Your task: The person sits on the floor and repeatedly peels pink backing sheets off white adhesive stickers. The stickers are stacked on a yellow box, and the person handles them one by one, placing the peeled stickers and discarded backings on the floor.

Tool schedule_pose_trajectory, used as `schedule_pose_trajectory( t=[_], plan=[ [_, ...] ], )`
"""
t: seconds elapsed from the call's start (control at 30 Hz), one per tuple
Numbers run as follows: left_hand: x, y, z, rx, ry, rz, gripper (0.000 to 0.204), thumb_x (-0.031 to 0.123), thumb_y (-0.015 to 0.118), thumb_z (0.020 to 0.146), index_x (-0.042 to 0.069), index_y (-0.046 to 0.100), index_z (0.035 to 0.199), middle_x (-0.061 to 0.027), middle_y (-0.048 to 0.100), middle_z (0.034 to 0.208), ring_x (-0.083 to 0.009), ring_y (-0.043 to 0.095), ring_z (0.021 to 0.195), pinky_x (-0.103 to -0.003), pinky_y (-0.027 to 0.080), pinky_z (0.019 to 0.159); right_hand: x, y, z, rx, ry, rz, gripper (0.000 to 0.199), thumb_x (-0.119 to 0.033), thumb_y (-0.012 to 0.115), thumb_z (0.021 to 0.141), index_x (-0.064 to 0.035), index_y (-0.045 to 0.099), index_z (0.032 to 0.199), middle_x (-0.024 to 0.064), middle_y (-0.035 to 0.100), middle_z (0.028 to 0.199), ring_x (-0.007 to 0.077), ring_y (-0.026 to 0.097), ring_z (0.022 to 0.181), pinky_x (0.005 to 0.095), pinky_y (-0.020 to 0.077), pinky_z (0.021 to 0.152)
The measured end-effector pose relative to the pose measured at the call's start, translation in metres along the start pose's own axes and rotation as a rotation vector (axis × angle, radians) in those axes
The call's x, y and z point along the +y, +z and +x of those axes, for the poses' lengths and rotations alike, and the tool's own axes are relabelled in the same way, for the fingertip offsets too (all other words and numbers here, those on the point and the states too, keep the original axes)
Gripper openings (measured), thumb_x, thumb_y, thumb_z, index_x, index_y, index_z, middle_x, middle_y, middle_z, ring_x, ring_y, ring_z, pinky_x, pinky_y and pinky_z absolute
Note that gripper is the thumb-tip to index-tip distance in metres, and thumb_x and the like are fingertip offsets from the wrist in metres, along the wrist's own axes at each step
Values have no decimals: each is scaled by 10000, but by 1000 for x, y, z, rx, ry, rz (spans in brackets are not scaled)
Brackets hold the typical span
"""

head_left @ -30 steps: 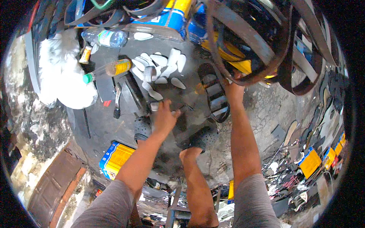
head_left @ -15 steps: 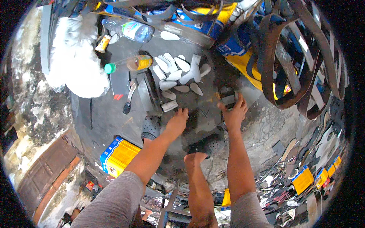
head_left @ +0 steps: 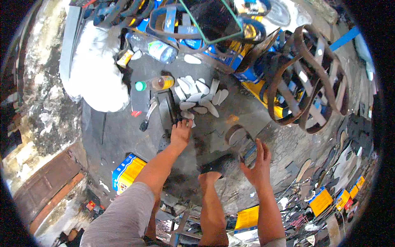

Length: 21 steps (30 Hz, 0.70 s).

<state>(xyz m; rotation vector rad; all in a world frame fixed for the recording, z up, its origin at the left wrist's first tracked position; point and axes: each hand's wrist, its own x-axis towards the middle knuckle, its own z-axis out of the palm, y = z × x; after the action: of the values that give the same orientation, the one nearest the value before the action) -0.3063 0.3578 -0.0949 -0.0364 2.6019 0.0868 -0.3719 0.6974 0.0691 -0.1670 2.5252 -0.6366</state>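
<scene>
My left hand (head_left: 181, 135) reaches to the lower end of a long dark block (head_left: 166, 108), fingers curled over something dark that I cannot make out. Just beyond its fingertips begins a loose group of pale grey, tongue-shaped flat pieces (head_left: 194, 97). My right hand (head_left: 259, 166) is closed on the near end of a dark curled band (head_left: 236, 133), its fingers and thumb gripping it above the floor. A knife-like tool with a dark end (head_left: 144, 124) rests left of the block.
A bottle with a green cap (head_left: 159, 83) and a clear plastic bottle (head_left: 162, 51) lie beyond. A white bag (head_left: 96, 74) bulges at left. Big brown strap loops (head_left: 273, 94) hang at right. A yellow-blue tin (head_left: 131, 171) stands near my left arm; scraps (head_left: 304, 171) litter the right.
My left hand has moved left toward the dark block. My right hand has drawn nearer to me, and the dark curled band now shows in it. The view has tilted and shifted.
</scene>
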Motion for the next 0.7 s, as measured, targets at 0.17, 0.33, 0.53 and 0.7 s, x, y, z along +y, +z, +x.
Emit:
schedule_pose_trajectory(
  t=[0.17, 0.33, 0.53, 0.7],
  plan=[
    [-7, -11, 31, 255, 13, -314, 611, 166, 660, 909, 22, 477, 1473, -225, 597, 1319, -414, 609, 1162, -506, 510, 974, -58, -103, 5, 53, -201, 9, 1027, -131, 887, 663, -34, 397, 1560, 227, 487, 1456, 443, 458, 1364, 529, 392, 1152],
    [-10, -43, -8, 283, 191, -237, 585, 158, 657, 961, -21, 444, 1476, -273, 486, 1474, -468, 504, 1316, -505, 447, 1108, -94, -172, 32, 165, -294, -94, 986, -64, 875, 604, -32, 480, 1507, 213, 530, 1436, 420, 488, 1350, 509, 394, 1145],
    [-92, -90, -172, -64, -146, -594, 714, 118, 705, 916, -29, 377, 1532, -319, 455, 1492, -498, 450, 1385, -509, 402, 1165, -116, -226, 36, 75, -397, -68, 896, -173, 820, 655, -48, 512, 1487, 185, 542, 1439, 391, 492, 1358, 503, 395, 1141],
    [-161, -126, -317, -208, -276, -367, 724, 116, 716, 904, -33, 372, 1524, -331, 492, 1423, -509, 458, 1355, -531, 405, 1144, -108, -244, 78, 239, -259, -96, 896, -165, 824, 685, -57, 480, 1504, 180, 537, 1443, 402, 475, 1381, 499, 374, 1182]
  ],
)
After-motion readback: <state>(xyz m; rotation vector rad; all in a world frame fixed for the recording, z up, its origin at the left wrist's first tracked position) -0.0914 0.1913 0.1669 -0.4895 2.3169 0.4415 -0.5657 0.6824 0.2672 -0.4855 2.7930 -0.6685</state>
